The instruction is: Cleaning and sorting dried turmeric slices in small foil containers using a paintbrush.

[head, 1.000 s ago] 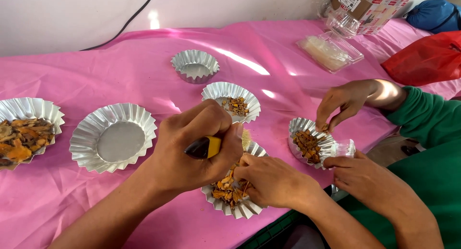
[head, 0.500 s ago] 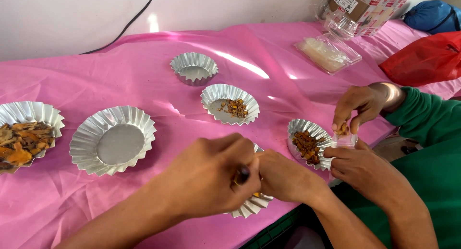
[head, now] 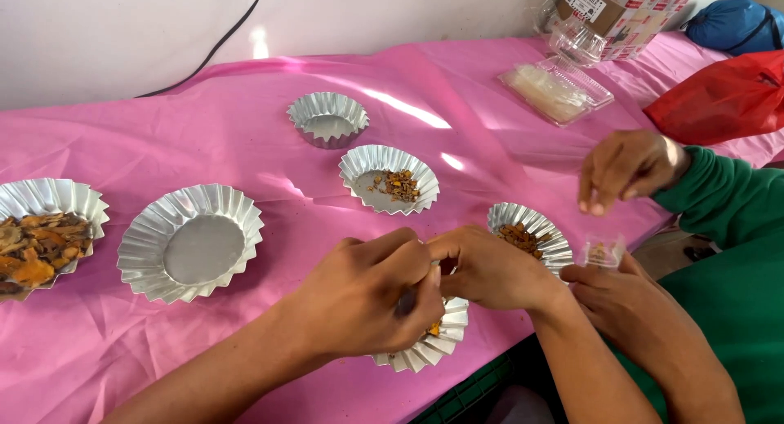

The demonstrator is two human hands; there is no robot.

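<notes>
My left hand [head: 367, 297] and my right hand [head: 490, 269] meet fingertip to fingertip above a small foil cup [head: 425, 350] at the table's front edge. The left hand is curled around a small dark object [head: 406, 301] that shows only under the palm. My right hand's fingers are bent inward, and whatever they hold is hidden. A few orange-brown pieces show in the cup beneath the hands.
A pink cloth [head: 245, 138] covers the table. Foil cups stand on it: an empty large one [head: 131, 261], an empty small one [head: 298, 113], and three with dried pieces [head: 425, 187] [head: 551, 232] [head: 12, 199]. A person in a green sleeve [head: 719, 203] holds a small clear container [head: 603, 251]. Clear trays [head: 563, 89], a box and a red bag [head: 719, 97] lie behind.
My hands drew together over the near cup, and the yellow piece in my left hand is no longer visible. The other person's far hand lifted off their cup and moved right.
</notes>
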